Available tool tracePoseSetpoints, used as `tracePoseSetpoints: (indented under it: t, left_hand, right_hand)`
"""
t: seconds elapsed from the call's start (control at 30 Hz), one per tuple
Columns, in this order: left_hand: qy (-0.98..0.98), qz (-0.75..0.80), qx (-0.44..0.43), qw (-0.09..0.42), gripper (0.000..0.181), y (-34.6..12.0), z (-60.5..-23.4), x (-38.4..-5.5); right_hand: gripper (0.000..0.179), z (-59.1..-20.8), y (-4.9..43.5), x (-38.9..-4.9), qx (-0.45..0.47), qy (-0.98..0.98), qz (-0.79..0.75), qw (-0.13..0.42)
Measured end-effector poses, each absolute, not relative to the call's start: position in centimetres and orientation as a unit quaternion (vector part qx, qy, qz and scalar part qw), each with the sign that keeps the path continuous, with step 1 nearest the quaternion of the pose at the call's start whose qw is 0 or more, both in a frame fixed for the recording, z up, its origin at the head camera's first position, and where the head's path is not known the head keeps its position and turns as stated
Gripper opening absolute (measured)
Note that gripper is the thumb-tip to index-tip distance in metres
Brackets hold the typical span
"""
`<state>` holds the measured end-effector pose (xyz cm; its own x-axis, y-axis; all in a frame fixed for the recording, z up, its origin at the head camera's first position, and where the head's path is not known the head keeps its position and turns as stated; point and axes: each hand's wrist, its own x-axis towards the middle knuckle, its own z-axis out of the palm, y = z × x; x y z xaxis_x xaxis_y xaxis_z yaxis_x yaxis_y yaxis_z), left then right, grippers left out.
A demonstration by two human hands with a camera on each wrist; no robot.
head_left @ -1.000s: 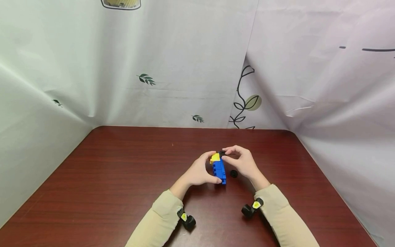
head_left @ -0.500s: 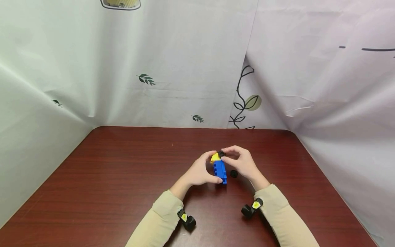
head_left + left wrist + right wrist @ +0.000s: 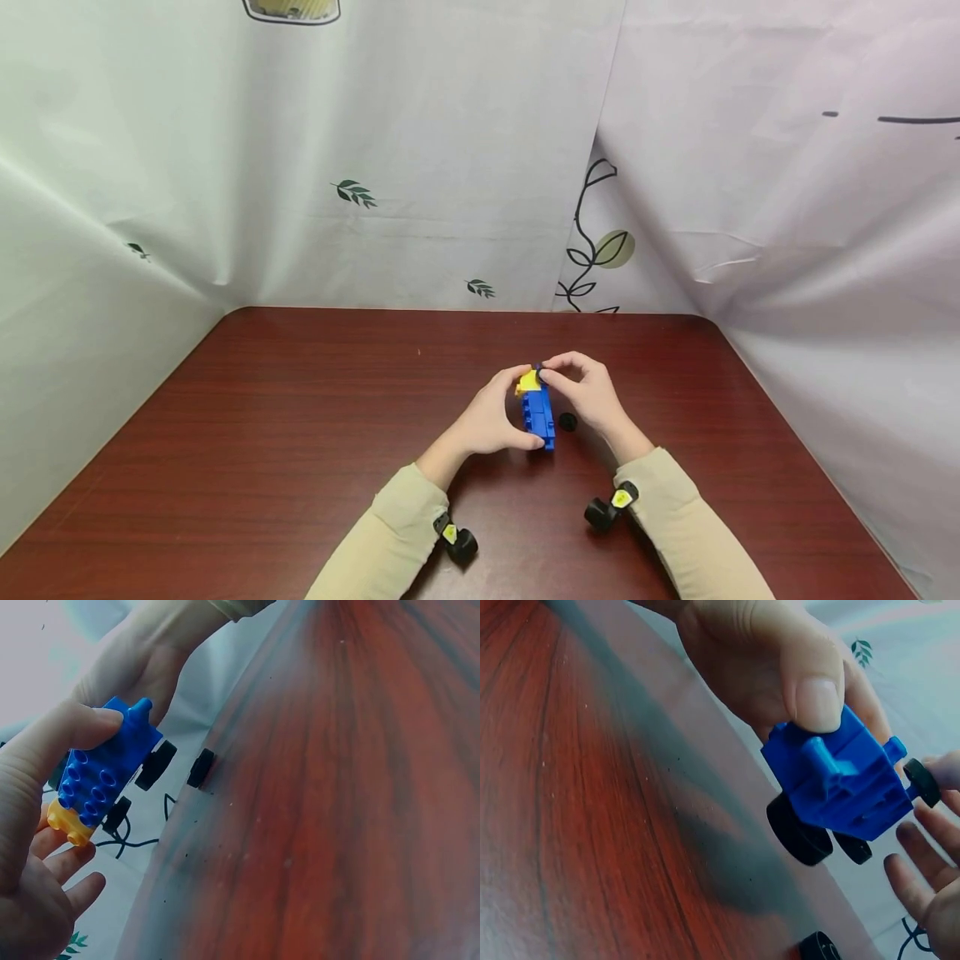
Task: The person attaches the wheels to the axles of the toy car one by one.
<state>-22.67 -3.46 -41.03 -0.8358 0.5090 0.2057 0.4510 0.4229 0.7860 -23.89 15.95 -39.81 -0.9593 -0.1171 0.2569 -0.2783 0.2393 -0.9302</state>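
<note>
In the head view, my left hand [image 3: 487, 421] grips a toy car [image 3: 537, 417] of blue blocks with a yellow block at its far end. The left thumb presses the blue near end, also seen in the left wrist view on the studded car body [image 3: 105, 776]. My right hand [image 3: 592, 396] pinches a black wheel [image 3: 922, 782] at the car's side, by the yellow end. Two other black wheels [image 3: 799, 829] show on the car's opposite side in the right wrist view. The car is held up off the table, tilted on its side.
A loose black wheel [image 3: 567, 422] lies on the dark red wooden table [image 3: 337, 433], just right of the car. Black wrist cameras [image 3: 461, 546] are strapped over both beige sleeves. Pale printed cloth [image 3: 420, 150] hangs behind the table, and thin dark cables [image 3: 127, 841] show beyond its edge.
The car and my left hand have shifted slightly right. My right fingertips now cover more of the wheel at the car's far end. The loose wheel has stayed put.
</note>
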Motion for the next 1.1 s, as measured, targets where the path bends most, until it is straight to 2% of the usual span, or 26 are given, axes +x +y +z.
tracePoseSetpoints:
  t: [0.23,0.37,0.7,1.1]
  left_hand:
    - [0.841,0.456,0.291,0.014,0.100,-3.08,-41.17,-22.60]
    - [0.837,0.463,0.291,0.018,0.100,-3.00,-41.05,-22.47]
    - [0.834,0.460,0.305,0.019,0.101,-2.98,-41.01,-22.36]
    - [0.823,0.480,0.303,0.026,0.100,-2.90,-40.84,-22.23]
  right_hand:
    - [0.049,-39.73,16.13,-23.98,0.088,-0.745,0.658,-0.061]
    - [0.055,-39.56,16.18,-23.90,0.084,-0.727,0.672,-0.109]
    - [0.056,-39.67,16.29,-23.81,0.077,-0.709,0.688,-0.136]
    - [0.059,-39.60,16.30,-23.63,0.075,-0.677,0.720,-0.134]
